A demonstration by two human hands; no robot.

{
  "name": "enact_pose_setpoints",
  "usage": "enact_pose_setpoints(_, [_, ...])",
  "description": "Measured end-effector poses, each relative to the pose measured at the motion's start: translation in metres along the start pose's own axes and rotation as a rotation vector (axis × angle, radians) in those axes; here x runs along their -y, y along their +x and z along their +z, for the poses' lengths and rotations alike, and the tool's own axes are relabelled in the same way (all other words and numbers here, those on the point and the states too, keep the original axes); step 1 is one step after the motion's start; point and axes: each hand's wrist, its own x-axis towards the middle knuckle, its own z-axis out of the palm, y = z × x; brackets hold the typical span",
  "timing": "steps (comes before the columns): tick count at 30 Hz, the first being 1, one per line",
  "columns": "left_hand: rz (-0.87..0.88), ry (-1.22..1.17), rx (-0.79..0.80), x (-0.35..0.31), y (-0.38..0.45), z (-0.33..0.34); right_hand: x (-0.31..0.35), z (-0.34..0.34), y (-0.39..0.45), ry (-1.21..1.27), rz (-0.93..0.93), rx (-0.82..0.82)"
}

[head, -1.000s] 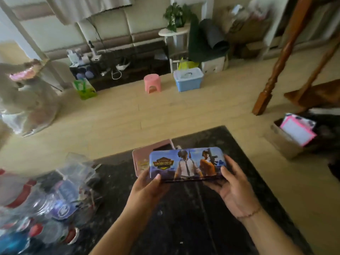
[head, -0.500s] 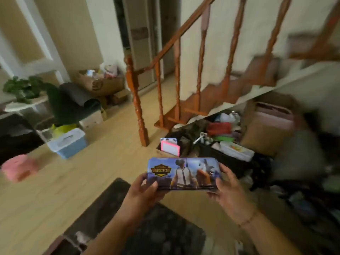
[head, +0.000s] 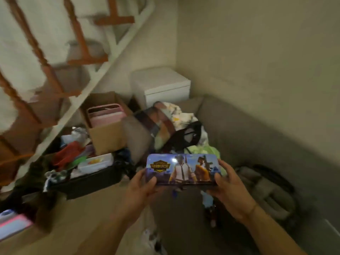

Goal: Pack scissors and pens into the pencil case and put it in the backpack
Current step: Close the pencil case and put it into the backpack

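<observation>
I hold a closed blue pencil case printed with game characters flat in front of me, lid up. My left hand grips its left end, thumb on the lid's front edge. My right hand grips the right end. A grey padded bag with dark straps, possibly the backpack, lies on the floor to the right, below the case. No scissors or pens show; the case hides its contents.
Clutter fills the corner under a wooden staircase: a cardboard box with pink items, a dark bin of mixed things, a white cabinet, a heap of cloth. A beige wall closes the right side.
The view has swung right, from the dark table past the stairs to the cluttered corner. Both hands kept the same hold on the pencil case.
</observation>
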Motion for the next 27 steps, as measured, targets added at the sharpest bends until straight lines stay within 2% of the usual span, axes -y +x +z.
enact_pose_setpoints(6, [-0.114,0.057,0.282,0.047,0.055,0.117,0.012,-0.124,-0.024,0.048,-0.02,-0.297])
enact_pose_setpoints(9, [-0.138,0.099,0.349,0.074,0.075,0.167,0.013,-0.17,-0.037,0.094,-0.03,-0.443])
enact_pose_setpoints(15, [-0.152,0.303,0.667,0.112,0.129,0.258,0.019,-0.23,-0.05,0.108,-0.026,-0.623])
enact_pose_setpoints(21, [-0.338,0.355,0.911,0.148,0.191,0.315,0.001,-0.274,-0.038,0.274,-0.022,-0.809])
enact_pose_setpoints(23, [-0.431,0.476,0.939,0.17,0.211,0.321,-0.013,-0.288,-0.035,0.315,-0.034,-0.932])
enact_pose_setpoints(27, [-0.617,0.925,0.916,0.245,0.253,0.319,-0.039,-0.312,-0.041,0.307,-0.04,-1.151])
